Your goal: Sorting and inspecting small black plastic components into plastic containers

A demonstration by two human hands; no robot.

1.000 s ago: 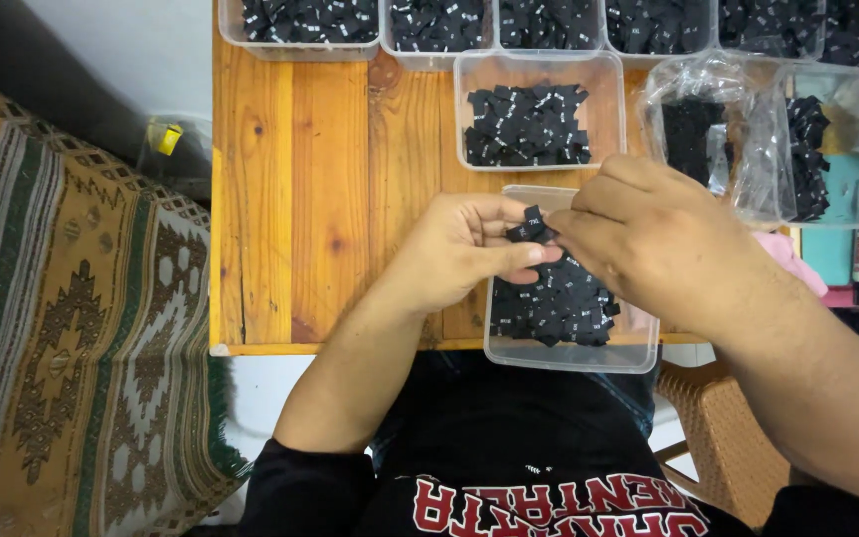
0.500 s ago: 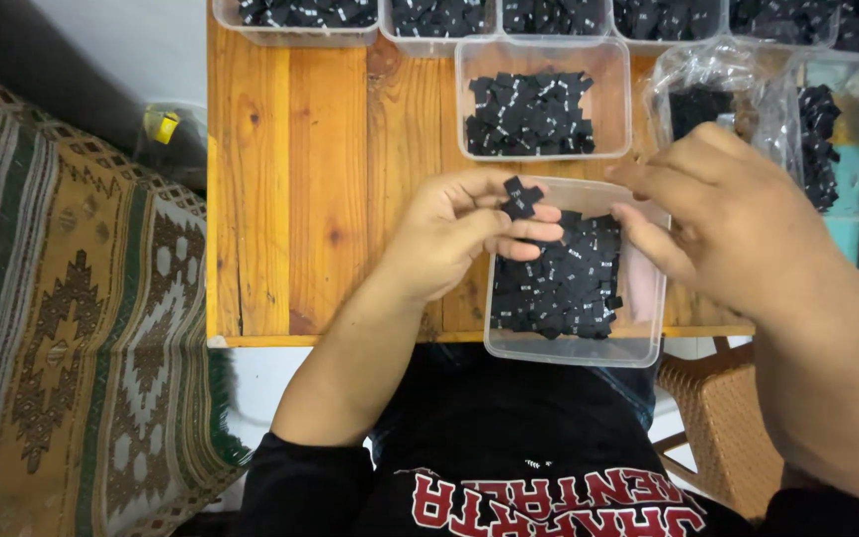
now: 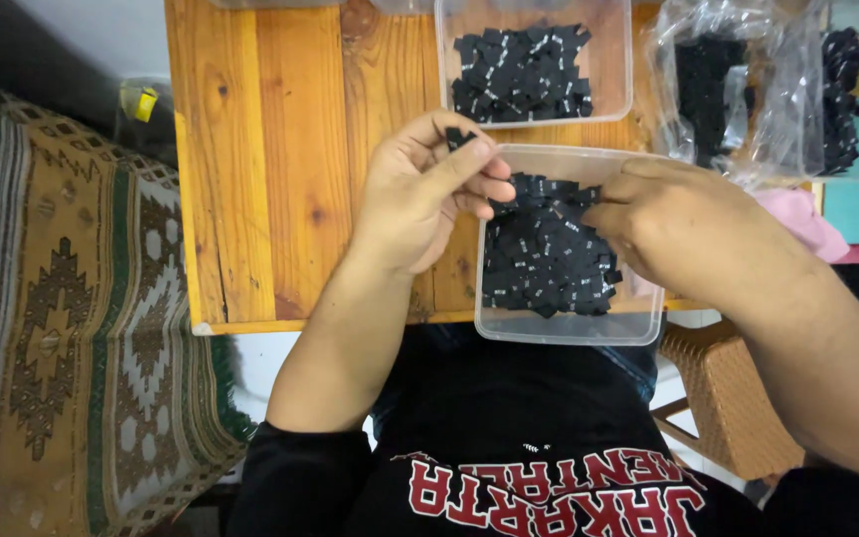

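We are holding a small black part [image 3: 457,136] pinched between the thumb and fingertips of the left hand [image 3: 428,194], just above the far left corner of the near clear tub [image 3: 569,328], which is overhanging the front edge of the wooden bench [image 3: 260,179]. The right hand [image 3: 683,224] is reaching into that tub with its fingers curled down among the heap of black parts [image 3: 544,254]; whether those fingers are closing on a part we cannot tell, because the back of the hand is hiding the fingertips. To do this step well, we are keeping the left-hand pinch light and on the edges of the part, so that its faces are staying visible for alignment. We are judging that the right hand should be lifting one part only, not a cluster, since the parts are lying loosely stacked and could be catching on each other. We are keeping both hands over the tub, so that a dropped part is falling back into it and not onto the patterned rug [image 3: 52,328] to the left. A second tub of black parts [image 3: 534,70] is standing just beyond, and a clear bag of parts [image 3: 738,89] is lying to its right.
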